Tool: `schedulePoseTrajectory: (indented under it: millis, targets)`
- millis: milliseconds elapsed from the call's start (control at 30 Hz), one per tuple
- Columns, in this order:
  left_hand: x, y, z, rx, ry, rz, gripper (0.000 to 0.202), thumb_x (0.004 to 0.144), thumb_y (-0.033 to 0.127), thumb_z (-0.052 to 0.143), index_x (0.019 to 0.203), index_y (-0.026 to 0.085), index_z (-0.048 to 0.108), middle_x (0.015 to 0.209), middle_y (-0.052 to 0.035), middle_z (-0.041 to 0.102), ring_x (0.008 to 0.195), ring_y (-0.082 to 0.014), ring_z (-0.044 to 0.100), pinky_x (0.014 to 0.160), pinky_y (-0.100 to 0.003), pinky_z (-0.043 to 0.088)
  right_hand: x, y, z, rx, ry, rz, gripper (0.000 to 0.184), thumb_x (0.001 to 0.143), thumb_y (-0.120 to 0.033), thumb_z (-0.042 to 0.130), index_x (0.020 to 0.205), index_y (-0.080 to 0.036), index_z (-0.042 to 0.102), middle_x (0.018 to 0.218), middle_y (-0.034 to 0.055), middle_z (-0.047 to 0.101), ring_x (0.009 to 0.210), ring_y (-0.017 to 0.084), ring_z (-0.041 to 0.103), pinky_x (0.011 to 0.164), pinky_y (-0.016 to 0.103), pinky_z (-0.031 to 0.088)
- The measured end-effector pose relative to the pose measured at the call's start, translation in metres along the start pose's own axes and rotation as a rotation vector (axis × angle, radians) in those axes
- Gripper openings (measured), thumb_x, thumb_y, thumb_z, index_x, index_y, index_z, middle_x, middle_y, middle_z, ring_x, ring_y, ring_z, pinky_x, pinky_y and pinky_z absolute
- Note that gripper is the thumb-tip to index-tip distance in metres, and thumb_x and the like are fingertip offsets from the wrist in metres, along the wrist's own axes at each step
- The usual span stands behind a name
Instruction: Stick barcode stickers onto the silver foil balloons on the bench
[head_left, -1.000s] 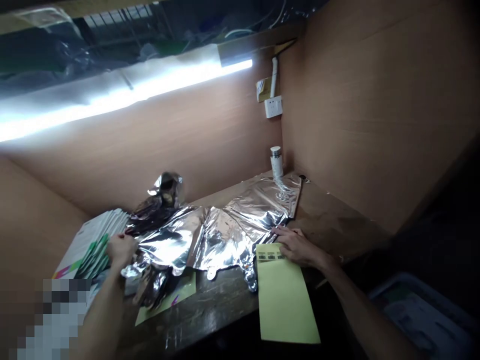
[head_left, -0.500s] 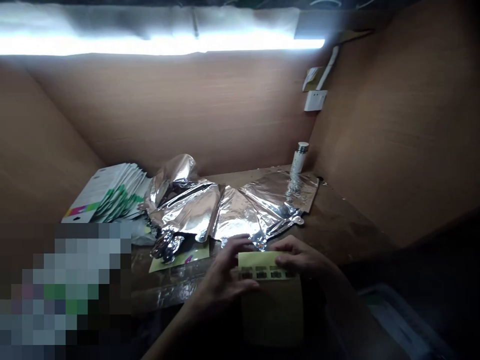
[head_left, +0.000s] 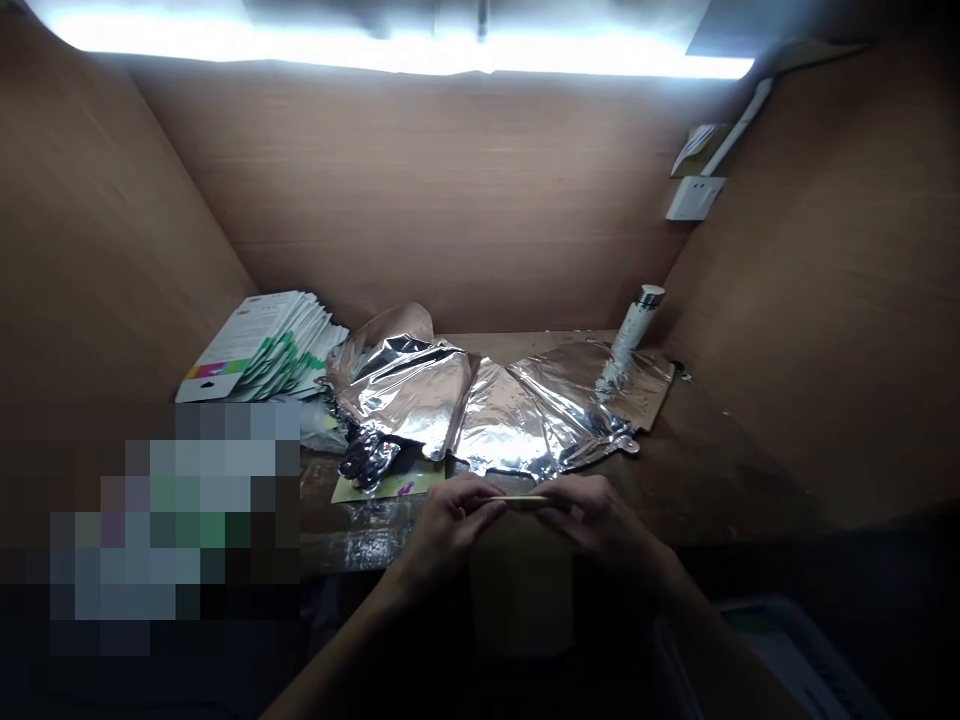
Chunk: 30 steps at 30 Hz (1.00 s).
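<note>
Both hands pinch a yellow sheet at its top edge, just in front of the desk edge. My left hand [head_left: 454, 525] is closed on the left end of that edge, and my right hand [head_left: 589, 515] is closed on the right end. Between the fingers the yellow sheet [head_left: 523, 590] shows as a narrow pale strip; its lower part hangs down in shadow. The row of small dark patches on it is out of sight now. Just beyond the hands lies a crumpled, shiny foil piece [head_left: 499, 415] with small tabs along its near edge.
A stack of printed cards or packets [head_left: 262, 345] leans at the back left. A white bottle [head_left: 634, 325] with a metal cap stands at the back right. Another yellow sheet [head_left: 390, 485] lies partly under the foil. A clear plastic container [head_left: 780, 640] is low on the right.
The yellow sheet's top has tipped from face-on to nearly edge-on. My left hand has closed on its left end. The view has shifted, so the desk things appear farther right.
</note>
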<state>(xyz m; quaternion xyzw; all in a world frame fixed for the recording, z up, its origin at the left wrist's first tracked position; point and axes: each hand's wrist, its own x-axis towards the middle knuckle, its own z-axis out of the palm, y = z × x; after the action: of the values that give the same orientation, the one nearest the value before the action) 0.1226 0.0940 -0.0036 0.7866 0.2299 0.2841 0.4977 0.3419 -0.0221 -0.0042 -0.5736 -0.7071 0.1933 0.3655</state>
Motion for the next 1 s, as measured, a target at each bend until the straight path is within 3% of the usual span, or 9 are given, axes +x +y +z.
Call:
schedulePoseTrajectory:
  millis: [133, 233, 367, 500, 600, 667, 767, 867, 1000]
  targets:
    - [0.004, -0.006, 0.003, -0.03, -0.012, -0.073, 0.023, 0.093, 0.036, 0.064, 0.089, 0.015, 0.074, 0.086, -0.005, 0.073, 0.079, -0.0183, 0.066, 0.069, -0.025, 0.048, 0.004, 0.004, 0.005, 0.157, -0.077, 0.137, 0.039, 0.103, -0.039, 0.047, 0.079, -0.015, 0.065, 0.069, -0.0004, 0.058, 0.063, 0.011, 0.05, 0.058, 0.024, 0.036]
    - [0.008, -0.011, 0.009, -0.017, 0.018, -0.088, 0.023, 0.092, 0.035, 0.065, 0.089, 0.014, 0.074, 0.085, -0.005, 0.073, 0.079, -0.0184, 0.066, 0.071, -0.025, 0.048, 0.005, 0.008, 0.011, 0.23, -0.079, 0.196, 0.035, 0.103, -0.04, 0.048, 0.093, -0.015, 0.07, 0.08, 0.0016, 0.065, 0.072, 0.014, 0.058, 0.063, 0.024, 0.042]
    - [0.013, -0.014, 0.013, 0.011, 0.015, -0.083, 0.021, 0.091, 0.032, 0.064, 0.095, 0.015, 0.076, 0.092, -0.0062, 0.075, 0.086, -0.0204, 0.068, 0.078, -0.027, 0.049, 0.005, 0.015, 0.02, 0.06, 0.057, 0.042, 0.031, 0.102, -0.033, 0.051, 0.124, -0.021, 0.069, 0.106, 0.0074, 0.069, 0.093, 0.019, 0.064, 0.084, 0.029, 0.05]
    - [0.015, -0.013, 0.013, 0.014, 0.003, -0.082, 0.021, 0.092, 0.03, 0.061, 0.094, 0.016, 0.077, 0.092, -0.0054, 0.076, 0.085, -0.0205, 0.069, 0.077, -0.027, 0.049, 0.001, 0.022, 0.031, -0.123, 0.135, -0.146, 0.031, 0.101, -0.028, 0.05, 0.125, -0.023, 0.069, 0.109, 0.0103, 0.068, 0.097, 0.02, 0.063, 0.085, 0.033, 0.051]
    - [0.014, -0.012, 0.013, 0.02, 0.002, -0.092, 0.021, 0.092, 0.031, 0.061, 0.093, 0.016, 0.076, 0.091, -0.005, 0.076, 0.085, -0.0205, 0.069, 0.078, -0.027, 0.049, -0.004, 0.021, 0.036, -0.222, 0.206, -0.243, 0.024, 0.097, -0.024, 0.056, 0.114, -0.024, 0.072, 0.109, 0.0102, 0.069, 0.099, 0.024, 0.06, 0.089, 0.04, 0.049]
    - [0.013, -0.014, 0.013, 0.041, 0.006, -0.116, 0.022, 0.091, 0.032, 0.062, 0.092, 0.016, 0.076, 0.09, -0.0054, 0.076, 0.085, -0.021, 0.068, 0.077, -0.027, 0.049, -0.005, 0.02, 0.032, -0.133, 0.265, -0.208, 0.016, 0.096, -0.025, 0.058, 0.101, -0.022, 0.073, 0.101, 0.0093, 0.071, 0.094, 0.023, 0.06, 0.086, 0.04, 0.049]
    - [0.009, -0.022, 0.016, 0.063, -0.055, -0.161, 0.023, 0.09, 0.035, 0.063, 0.09, 0.015, 0.076, 0.088, -0.0063, 0.075, 0.083, -0.0216, 0.068, 0.074, -0.028, 0.048, 0.003, 0.028, 0.011, 0.09, 0.356, 0.011, 0.017, 0.096, -0.033, 0.059, 0.094, -0.019, 0.069, 0.091, 0.008, 0.07, 0.087, 0.021, 0.063, 0.079, 0.035, 0.051]
    - [0.004, -0.029, 0.02, 0.061, -0.139, -0.153, 0.023, 0.09, 0.035, 0.062, 0.086, 0.016, 0.074, 0.086, -0.0058, 0.074, 0.079, -0.0199, 0.066, 0.071, -0.027, 0.047, 0.024, 0.051, -0.014, 0.032, 0.206, 0.144, 0.022, 0.096, -0.035, 0.058, 0.093, -0.016, 0.068, 0.09, 0.006, 0.07, 0.084, 0.018, 0.063, 0.075, 0.03, 0.049]
    - [0.001, -0.031, 0.024, 0.064, -0.154, -0.147, 0.022, 0.09, 0.034, 0.062, 0.085, 0.016, 0.073, 0.086, -0.0054, 0.073, 0.078, -0.0194, 0.065, 0.071, -0.027, 0.046, 0.053, 0.079, -0.025, -0.158, -0.115, 0.108, 0.017, 0.093, -0.03, 0.063, 0.087, -0.016, 0.071, 0.083, 0.0021, 0.069, 0.075, 0.014, 0.061, 0.069, 0.025, 0.044]
